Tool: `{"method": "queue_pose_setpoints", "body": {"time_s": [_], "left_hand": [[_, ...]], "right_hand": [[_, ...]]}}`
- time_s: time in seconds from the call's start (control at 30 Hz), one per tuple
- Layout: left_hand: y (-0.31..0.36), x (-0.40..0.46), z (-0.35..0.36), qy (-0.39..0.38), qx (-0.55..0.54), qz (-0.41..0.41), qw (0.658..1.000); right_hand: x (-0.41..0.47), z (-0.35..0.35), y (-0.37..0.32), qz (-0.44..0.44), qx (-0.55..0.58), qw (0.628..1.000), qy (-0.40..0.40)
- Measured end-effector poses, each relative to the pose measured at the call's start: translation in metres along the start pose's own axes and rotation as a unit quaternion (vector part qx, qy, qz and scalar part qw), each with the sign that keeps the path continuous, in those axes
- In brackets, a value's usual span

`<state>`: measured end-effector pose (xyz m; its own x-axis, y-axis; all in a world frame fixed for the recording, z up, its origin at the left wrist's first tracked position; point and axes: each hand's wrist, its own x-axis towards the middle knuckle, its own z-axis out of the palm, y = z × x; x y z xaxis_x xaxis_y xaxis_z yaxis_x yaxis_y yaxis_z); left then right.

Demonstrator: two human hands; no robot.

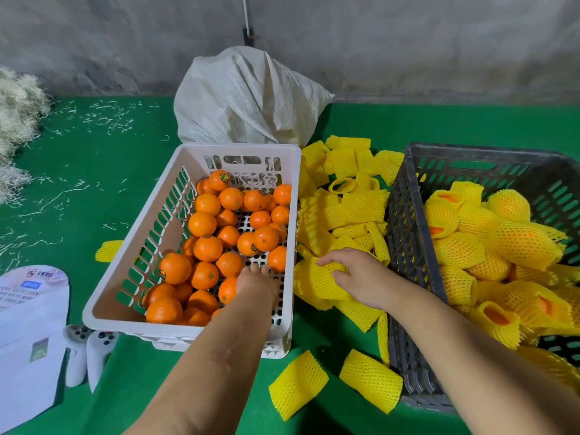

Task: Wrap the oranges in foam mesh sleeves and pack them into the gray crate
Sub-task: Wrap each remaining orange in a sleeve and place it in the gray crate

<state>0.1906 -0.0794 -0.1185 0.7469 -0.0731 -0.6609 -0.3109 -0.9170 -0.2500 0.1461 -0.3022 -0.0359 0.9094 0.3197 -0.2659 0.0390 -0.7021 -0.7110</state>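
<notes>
Loose oranges (pixel 205 248) fill the white crate (pixel 135 255) in the middle. My left hand (pixel 255 281) reaches into its near right corner, palm down, fingers over an orange; whether it grips one is hidden. Between the crates lies a pile of yellow foam mesh sleeves (pixel 348 202). My right hand (pixel 357 274) rests on that pile, fingers curled on one sleeve (pixel 317 282). The gray crate (pixel 405 233) at the right holds several sleeved oranges (pixel 508 240).
A white woven sack (pixel 248 98) stands behind the white crate against the wall. Two loose sleeves (pixel 370 379) lie on the green mat in front. Papers (pixel 28 334) and two white controllers (pixel 89 353) sit at the near left. Straw-like shreds (pixel 15 117) lie far left.
</notes>
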Motion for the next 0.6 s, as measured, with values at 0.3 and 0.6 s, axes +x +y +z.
{"method": "queue_pose_setpoints", "body": {"time_s": [0.3,0.6], "left_hand": [[-0.014,-0.022,-0.015,0.018,-0.224,-0.036,0.974],[0.002,-0.097,-0.03,0.412,-0.68,0.138,0.591]], "right_hand": [[-0.03,-0.018,0.01,0.039,0.285,0.949,0.132],[-0.021,-0.019,0.003,0.061,0.272,0.945,0.174]]}}
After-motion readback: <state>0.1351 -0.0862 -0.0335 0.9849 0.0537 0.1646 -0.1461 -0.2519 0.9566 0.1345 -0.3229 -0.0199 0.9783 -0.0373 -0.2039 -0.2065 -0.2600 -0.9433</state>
